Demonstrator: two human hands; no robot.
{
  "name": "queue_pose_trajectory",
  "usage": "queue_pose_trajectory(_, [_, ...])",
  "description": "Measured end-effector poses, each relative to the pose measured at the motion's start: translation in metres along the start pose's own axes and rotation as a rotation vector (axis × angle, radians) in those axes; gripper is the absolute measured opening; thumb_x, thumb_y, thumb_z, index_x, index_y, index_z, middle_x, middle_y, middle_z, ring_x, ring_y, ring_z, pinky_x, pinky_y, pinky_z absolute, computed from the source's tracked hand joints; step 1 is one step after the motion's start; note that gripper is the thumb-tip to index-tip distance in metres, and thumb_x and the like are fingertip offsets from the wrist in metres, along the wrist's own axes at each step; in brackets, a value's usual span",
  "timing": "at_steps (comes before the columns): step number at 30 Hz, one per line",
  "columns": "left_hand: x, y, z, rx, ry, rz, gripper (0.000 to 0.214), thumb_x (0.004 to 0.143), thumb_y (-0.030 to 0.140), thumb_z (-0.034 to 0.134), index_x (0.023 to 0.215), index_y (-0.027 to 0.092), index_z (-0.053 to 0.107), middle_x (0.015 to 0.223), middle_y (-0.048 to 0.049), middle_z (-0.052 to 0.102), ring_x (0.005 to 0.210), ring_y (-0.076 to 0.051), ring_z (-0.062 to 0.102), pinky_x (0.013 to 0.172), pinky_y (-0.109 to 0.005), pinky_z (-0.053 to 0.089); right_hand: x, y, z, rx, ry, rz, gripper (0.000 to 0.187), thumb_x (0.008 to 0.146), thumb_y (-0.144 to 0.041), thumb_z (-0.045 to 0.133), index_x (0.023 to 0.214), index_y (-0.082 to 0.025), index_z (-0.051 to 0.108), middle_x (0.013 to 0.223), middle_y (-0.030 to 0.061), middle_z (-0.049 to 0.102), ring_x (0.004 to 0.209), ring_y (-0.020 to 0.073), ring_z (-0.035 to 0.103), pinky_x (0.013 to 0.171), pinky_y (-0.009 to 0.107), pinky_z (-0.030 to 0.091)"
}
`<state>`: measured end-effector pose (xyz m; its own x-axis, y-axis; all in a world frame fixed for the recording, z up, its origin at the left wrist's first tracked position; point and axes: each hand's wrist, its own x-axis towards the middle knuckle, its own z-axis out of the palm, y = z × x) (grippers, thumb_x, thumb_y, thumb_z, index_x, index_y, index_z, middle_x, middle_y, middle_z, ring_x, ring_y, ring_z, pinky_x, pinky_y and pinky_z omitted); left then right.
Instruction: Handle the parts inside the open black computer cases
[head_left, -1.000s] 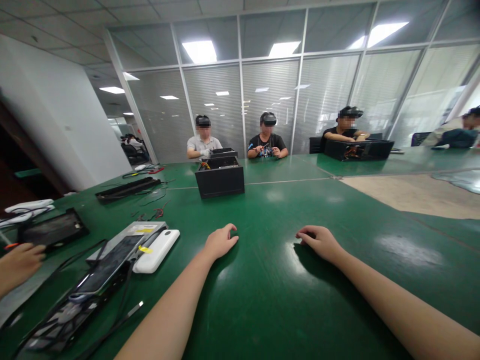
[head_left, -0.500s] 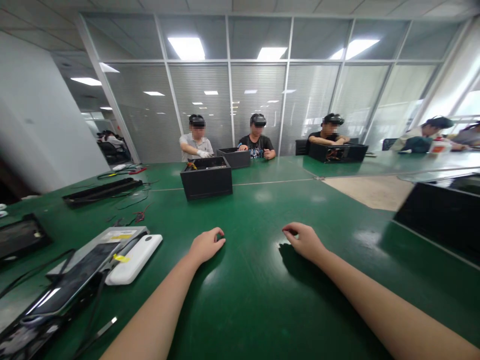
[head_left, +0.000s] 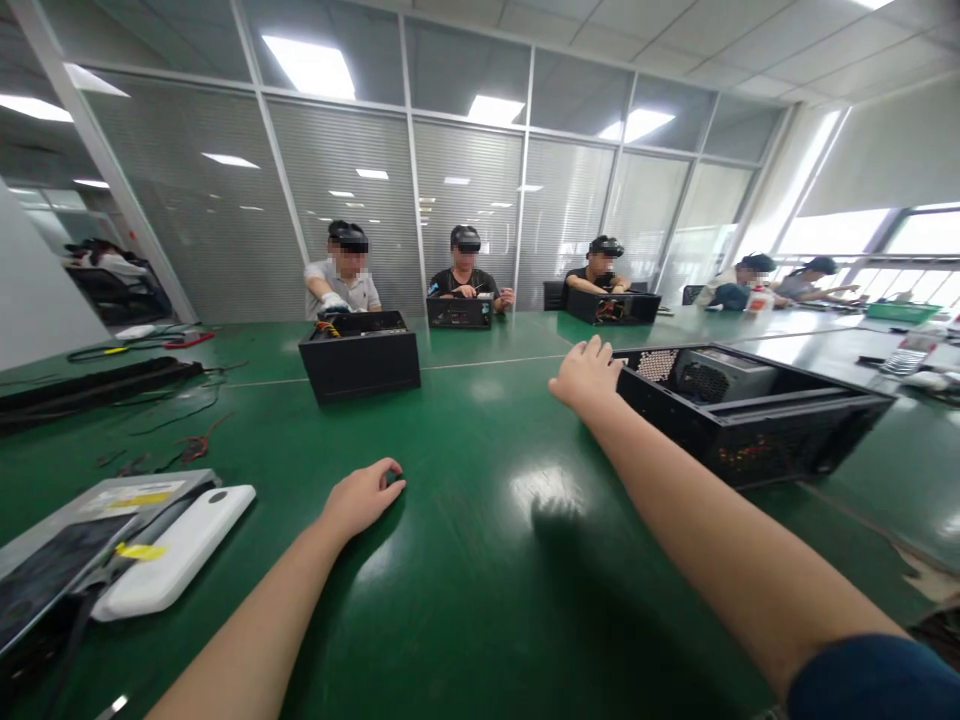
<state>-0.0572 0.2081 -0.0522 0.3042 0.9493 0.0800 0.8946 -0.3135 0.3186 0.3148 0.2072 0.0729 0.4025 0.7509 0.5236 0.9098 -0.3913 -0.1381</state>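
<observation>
Green table [head_left: 480,560] filled the view. Right hand [head_left: 586,375] reached out with loose, open fingers, touching the near corner of the black case [head_left: 750,420] at right. Left hand [head_left: 361,497] rested on the table, fingers curled, empty.

Green bench [head_left: 480,560], black computer case [head_left: 757,425]

The case is black with a perforated dotted panel and a grey unit inside. A white device [head_left: 176,562] lies by a silver drive [head_left: 97,505] bearing a yellow label; dark blue sleeve [head_left: 874,680].
</observation>
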Motion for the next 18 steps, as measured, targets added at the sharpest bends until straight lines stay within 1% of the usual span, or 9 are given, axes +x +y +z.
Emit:
queue_pose_trajectory(1, [0.0, 0.0, 0.0, -0.001, 0.001, 0.003, 0.032, 0.085, 0.048, 0.045, 0.103, 0.026, 0.059, 0.076, -0.0007, 0.062, 0.069, -0.017, 0.058, 0.055, -0.025, 0.029, 0.011, 0.011, 0.003, -0.03, -0.027, 0.033, 0.087, 0.068, -0.039, 0.07, 0.135, 0.006, 0.037, 0.141, 0.0334, 0.029, 0.129, 0.0445, 0.029, 0.099, 0.056, 0.03])
queue_pose_trajectory(3, [0.0, -0.001, 0.0, -0.005, 0.001, 0.011, 0.032, 0.085, 0.048, 0.044, 0.103, 0.026, 0.059, 0.076, -0.0008, 0.062, 0.069, -0.017, 0.058, 0.055, -0.025, 0.029, 0.022, 0.032, 0.004, -0.043, -0.072, 0.063, 0.075, 0.07, -0.04, 0.07, 0.126, 0.004, 0.048, 0.131, 0.0345, 0.042, 0.125, 0.0412, 0.037, 0.095, 0.05, 0.036])
queue_pose_trajectory(5, [0.002, -0.002, 0.001, -0.003, 0.002, 0.006, 0.032, 0.084, 0.048, 0.044, 0.103, 0.027, 0.059, 0.077, -0.0007, 0.063, 0.069, -0.017, 0.058, 0.054, -0.025, 0.028, 0.024, 0.048, 0.004, -0.038, -0.099, 0.063, 0.056, 0.073, -0.04, 0.068, 0.113, -0.001, 0.06, 0.116, 0.0311, 0.055, 0.118, 0.0365, 0.047, 0.09, 0.043, 0.042])
queue_pose_trajectory(7, [0.006, -0.002, 0.003, 0.009, 0.013, -0.015, 0.032, 0.084, 0.049, 0.045, 0.103, 0.028, 0.059, 0.077, -0.0005, 0.063, 0.069, -0.017, 0.058, 0.053, -0.024, 0.027, 0.022, 0.057, 0.004, -0.039, -0.12, 0.058, 0.042, 0.076, -0.039, 0.064, 0.101, -0.005, 0.065, 0.102, 0.0273, 0.062, 0.11, 0.0332, 0.055, 0.084, 0.039, 0.045])
queue_pose_trajectory(8, [0.008, -0.002, 0.004, 0.019, 0.023, -0.029, 0.033, 0.084, 0.05, 0.045, 0.103, 0.028, 0.059, 0.078, -0.0006, 0.064, 0.069, -0.017, 0.058, 0.053, -0.024, 0.026, 0.021, 0.057, 0.005, -0.039, -0.129, 0.056, 0.039, 0.077, -0.039, 0.062, 0.098, -0.005, 0.065, 0.097, 0.0264, 0.063, 0.105, 0.0326, 0.058, 0.082, 0.038, 0.046])
queue_pose_trajectory(10, [0.011, -0.001, 0.007, 0.035, 0.043, -0.048, 0.033, 0.083, 0.051, 0.046, 0.103, 0.029, 0.059, 0.078, -0.0007, 0.064, 0.068, -0.017, 0.057, 0.053, -0.024, 0.025, 0.015, 0.05, 0.006, -0.039, -0.142, 0.056, 0.042, 0.079, -0.043, 0.059, 0.093, -0.004, 0.066, 0.089, 0.0261, 0.064, 0.097, 0.0334, 0.062, 0.078, 0.039, 0.047])
queue_pose_trajectory(13, [0.015, 0.0, 0.01, -0.015, 0.082, -0.057, 0.033, 0.082, 0.05, 0.047, 0.103, 0.028, 0.059, 0.075, 0.0002, 0.063, 0.067, -0.017, 0.057, 0.053, -0.024, 0.027, -0.009, 0.024, 0.001, -0.02, -0.147, 0.011, 0.058, 0.079, -0.059, 0.053, 0.096, -0.006, 0.066, 0.09, 0.0261, 0.065, 0.093, 0.0365, 0.063, 0.077, 0.044, 0.046])
queue_pose_trajectory(15, [0.016, -0.004, 0.01, -0.116, 0.164, -0.086, 0.033, 0.083, 0.049, 0.047, 0.103, 0.025, 0.059, 0.069, 0.0011, 0.061, 0.064, -0.016, 0.057, 0.055, -0.024, 0.031, -0.037, 0.007, -0.012, 0.046, -0.151, -0.109, 0.063, 0.08, -0.067, 0.045, 0.096, -0.01, 0.067, 0.092, 0.0232, 0.066, 0.092, 0.0356, 0.063, 0.077, 0.044, 0.045])
queue_pose_trajectory(18, [0.015, -0.021, 0.004, -0.277, 0.389, -0.221, 0.035, 0.083, 0.049, 0.047, 0.101, 0.021, 0.059, 0.062, 0.002, 0.057, 0.058, -0.015, 0.055, 0.057, -0.024, 0.036, -0.081, 0.0, -0.041, 0.256, -0.162, -0.385, 0.056, 0.086, -0.064, 0.037, 0.096, -0.019, 0.068, 0.09, 0.014, 0.069, 0.091, 0.0302, 0.063, 0.078, 0.038, 0.044])
